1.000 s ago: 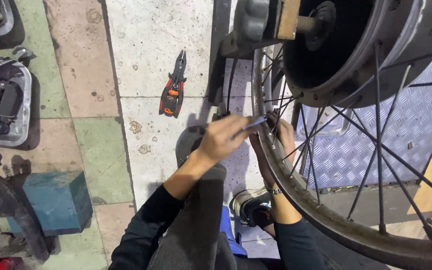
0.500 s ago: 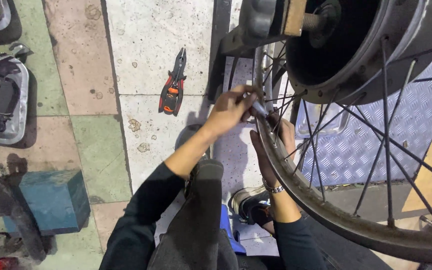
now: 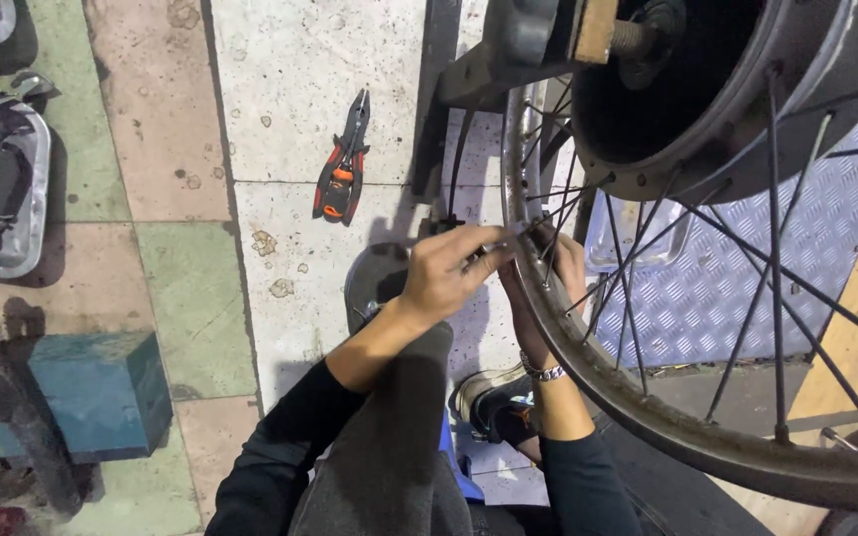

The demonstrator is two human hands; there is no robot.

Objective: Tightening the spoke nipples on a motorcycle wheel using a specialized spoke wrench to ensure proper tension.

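I see my left hand [image 3: 446, 273] stretched out over my raised knee, fingers curled together and pinching something small against the rim [image 3: 588, 382] of the spoked wheel [image 3: 707, 298]; the thing itself is too small and too hidden by the fingertips for me to name. My right hand [image 3: 548, 283] is just beside it, reaching up from below with a wristwatch [image 3: 540, 370] on the wrist, its fingers wrapped onto the rim and slipped in among the spokes [image 3: 628, 288] where they meet it. I cannot tell whether that hand grips a spoke or only braces the rim. The two hands are touching or nearly so at the same spot on the near left part of the rim.

The wheel stands upright in front of me, its dark hub drum [image 3: 707, 89] at the top of the view and the spokes fanning down to the rusty rim. Behind it lies a sheet of chequered metal plate [image 3: 737, 258].

On the tiled floor [image 3: 310, 69], well apart from my hands, a pair of red and black pliers [image 3: 343, 164] lies closed. Farther left sit a metal tray [image 3: 27, 199] of dark parts and a blue-green block [image 3: 101, 392]. My shoe [image 3: 494, 402] shows below the right wrist
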